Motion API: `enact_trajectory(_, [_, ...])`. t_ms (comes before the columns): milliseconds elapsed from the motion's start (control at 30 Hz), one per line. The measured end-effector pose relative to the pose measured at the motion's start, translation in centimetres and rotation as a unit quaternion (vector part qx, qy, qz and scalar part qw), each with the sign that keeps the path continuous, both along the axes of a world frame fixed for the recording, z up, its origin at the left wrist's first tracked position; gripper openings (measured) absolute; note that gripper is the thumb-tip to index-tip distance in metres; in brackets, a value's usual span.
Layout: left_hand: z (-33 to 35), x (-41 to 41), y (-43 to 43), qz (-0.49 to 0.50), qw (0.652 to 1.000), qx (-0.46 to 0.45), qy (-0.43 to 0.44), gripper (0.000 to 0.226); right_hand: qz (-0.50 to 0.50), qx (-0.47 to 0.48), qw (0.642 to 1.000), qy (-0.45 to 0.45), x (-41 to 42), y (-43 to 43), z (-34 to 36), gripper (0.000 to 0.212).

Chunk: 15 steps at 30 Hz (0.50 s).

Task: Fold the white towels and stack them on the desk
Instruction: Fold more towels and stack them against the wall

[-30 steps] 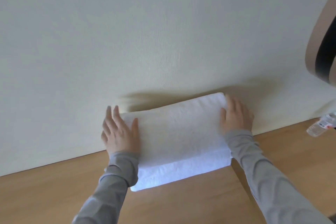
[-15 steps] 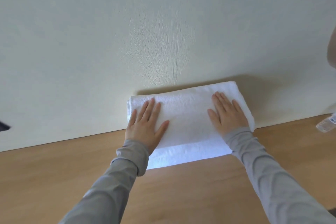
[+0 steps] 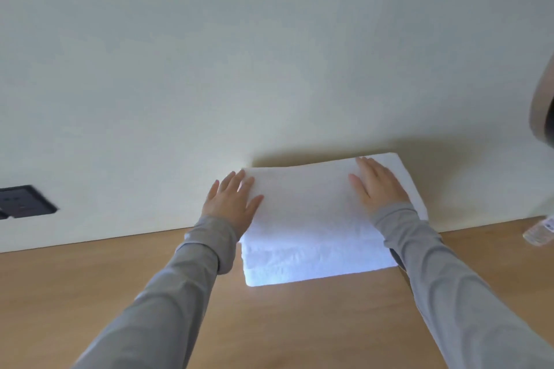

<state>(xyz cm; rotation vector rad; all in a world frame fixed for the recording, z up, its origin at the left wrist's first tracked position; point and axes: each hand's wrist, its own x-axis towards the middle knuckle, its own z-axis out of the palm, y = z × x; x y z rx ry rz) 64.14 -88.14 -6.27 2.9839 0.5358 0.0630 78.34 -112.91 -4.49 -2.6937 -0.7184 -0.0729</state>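
1. Stack of folded white towels (image 3: 317,234): it lies on the wooden desk (image 3: 299,326), with its far long edge against the pale wall (image 3: 239,69). The near face shows several layers. How many towels they make up cannot be told.
2. Left hand (image 3: 232,205): it rests palm down at the left end of the top towel. The fingers are straight and slightly spread and reach the far left corner. The thumb is splayed onto the upper surface. Nothing is gripped.
3. Right hand (image 3: 379,186): it lies flat on the top towel near its right end. The fingers are straight and close together and point toward the wall. It holds nothing.
4. The two hands are well apart, one at each end of the stack, with bare towel between them.
5. Grey sleeves (image 3: 195,278): they cover both forearms to the wrist. The right one crosses the near right corner of the stack.
6. Socket panel (image 3: 24,202): dark and blurred, it is set in the wall at far left, just above the desk.
7. Bottle (image 3: 539,232): clear plastic with a label, it is on the desk at the right border, well apart from the stack. Only part of it shows.
8. Rounded brown object (image 3: 544,111): it is cut off by the right border, and what it is cannot be told.
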Motion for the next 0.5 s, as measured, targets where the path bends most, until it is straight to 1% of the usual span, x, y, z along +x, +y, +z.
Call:
enact_trajectory(133, [2.9, -3.0, 3.0, 0.047, 0.999, 0.021, 0.011, 0.057, 0.047, 0.002, 0.998, -0.033, -2.6, 4.7, 3.9, 0.050])
enact_trajectory(333, [7.8, -9.2, 7.8, 0.090, 0.994, 0.052, -0.039, 0.056, 0.126, 0.007, 0.986, -0.113, -8.2, 12.9, 8.8, 0.046])
enact_trajectory(500, [11.6, -18.0, 13.7, 0.144, 0.985, 0.072, -0.060, 0.056, 0.192, 0.019, 0.968, -0.160, -15.5, 20.9, 12.8, 0.046])
